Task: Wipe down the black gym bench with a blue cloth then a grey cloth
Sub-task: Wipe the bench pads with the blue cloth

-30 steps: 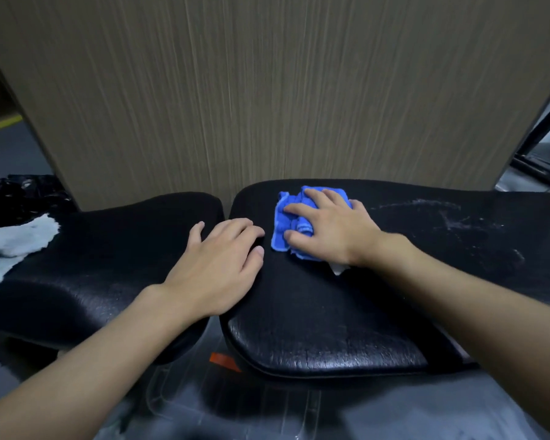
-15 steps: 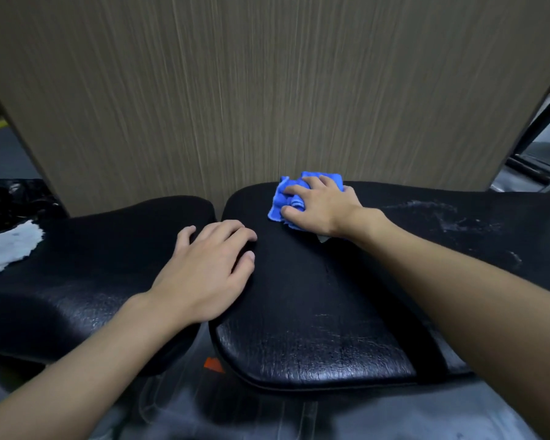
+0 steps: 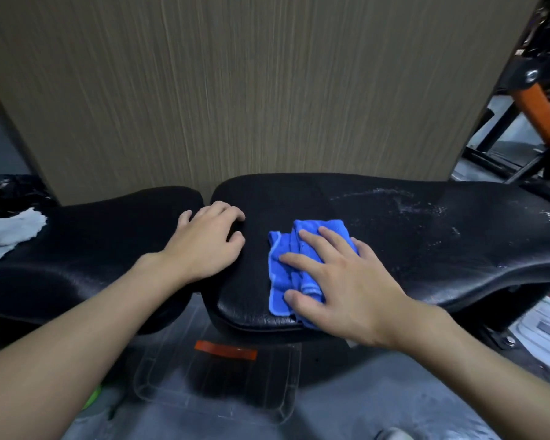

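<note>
A person leans over the bench [image 3: 426, 249], right hand [image 3: 340, 281] spread flat, fingers straight and apart, pressing the folded blue cloth [image 3: 280, 274] onto the larger pad near its front edge, a hold that suits wiping rather than lifting; the left hand [image 3: 204, 246] rests across the gap between the two pads, fingers loosely bent and gripping nothing, probably to steady the body; the grey cloth [image 3: 10, 230] lies on the bench's far left end, seemingly set aside for the second pass; pale streaks [image 3: 394, 201] mark the pad right of the blue cloth, so the first wipe looks unfinished.
</note>
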